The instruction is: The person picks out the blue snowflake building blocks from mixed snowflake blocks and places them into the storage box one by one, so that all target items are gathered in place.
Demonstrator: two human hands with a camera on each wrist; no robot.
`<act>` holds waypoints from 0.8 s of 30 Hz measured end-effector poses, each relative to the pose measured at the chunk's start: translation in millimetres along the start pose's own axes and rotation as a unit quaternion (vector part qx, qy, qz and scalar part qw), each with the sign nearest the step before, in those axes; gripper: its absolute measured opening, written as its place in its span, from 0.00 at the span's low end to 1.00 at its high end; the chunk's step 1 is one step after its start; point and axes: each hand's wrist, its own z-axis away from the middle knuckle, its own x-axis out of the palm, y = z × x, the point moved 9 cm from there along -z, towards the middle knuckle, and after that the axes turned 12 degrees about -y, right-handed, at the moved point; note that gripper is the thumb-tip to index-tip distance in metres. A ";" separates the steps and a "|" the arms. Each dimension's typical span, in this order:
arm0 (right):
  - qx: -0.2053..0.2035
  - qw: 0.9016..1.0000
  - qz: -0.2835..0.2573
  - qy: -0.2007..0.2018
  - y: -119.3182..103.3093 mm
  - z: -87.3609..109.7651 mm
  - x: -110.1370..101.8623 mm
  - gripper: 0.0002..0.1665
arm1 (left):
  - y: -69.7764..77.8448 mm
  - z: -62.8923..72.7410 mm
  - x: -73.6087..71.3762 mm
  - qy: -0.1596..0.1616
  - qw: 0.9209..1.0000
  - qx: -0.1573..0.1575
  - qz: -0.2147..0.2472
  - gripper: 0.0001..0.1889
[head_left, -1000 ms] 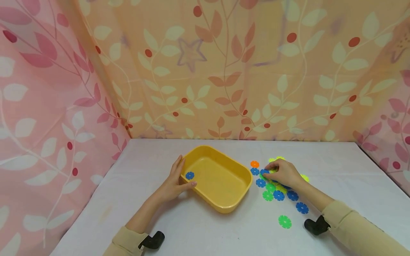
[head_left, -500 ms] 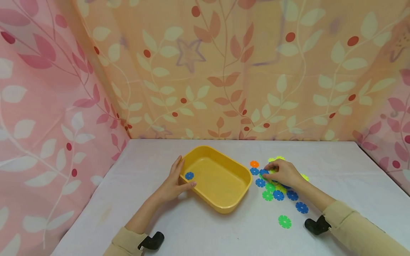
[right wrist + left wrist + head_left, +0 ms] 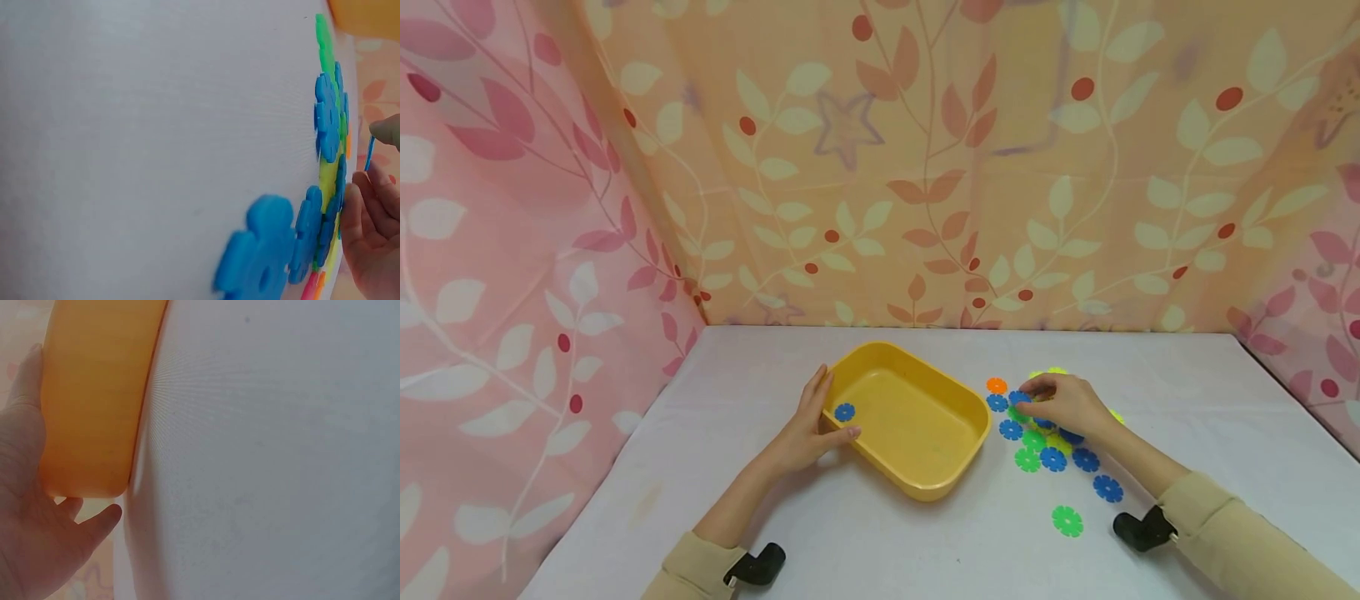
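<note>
My left hand [image 3: 801,429] holds the corner of a yellow plastic basin [image 3: 917,475], its thumb at the near rim and its fingers along the left side. In the left wrist view the basin's outer wall [image 3: 100,400] stands between thumb and fingers. One blue flower-shaped disc [image 3: 844,412] lies inside, near that hand. Over a pile of similar discs, my right hand [image 3: 1067,407] pinches a blue flower-shaped disc [image 3: 1018,398] between thumb and fingertips. The right wrist view shows the pinched disc [image 3: 369,153] edge-on, raised off the pile.
Green [image 3: 1027,459], blue [image 3: 1107,488], yellow and orange [image 3: 996,386] discs are spread over the white table right of the basin. A single green disc [image 3: 1067,521] lies nearer the front. Patterned cloth [image 3: 925,208] hangs behind and at both sides.
My right hand has raised the pinched blue disc slightly from the pile, baring more discs beneath the fingers. The left hand and the basin stay where they were.
</note>
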 end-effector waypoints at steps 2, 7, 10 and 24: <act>-0.002 1.000 -0.010 -0.001 -0.2 0.1 0.0 0.24 | -2.5 -0.8 0.2 -0.002 1.000 -0.006 -0.001 0.54; -0.017 1.000 -0.024 0.002 -6.7 2.8 0.7 0.24 | -14.1 -4.2 1.4 -0.004 1.000 -0.008 -0.009 0.56; -0.032 0.999 -0.028 0.007 -13.4 4.0 -0.9 0.24 | -13.5 -3.8 1.4 -0.006 1.000 -0.007 -0.007 0.56; -0.084 0.992 -0.093 0.012 -72.6 -1.6 -14.8 0.23 | -13.0 -3.8 1.5 -0.002 1.000 -0.002 -0.008 0.55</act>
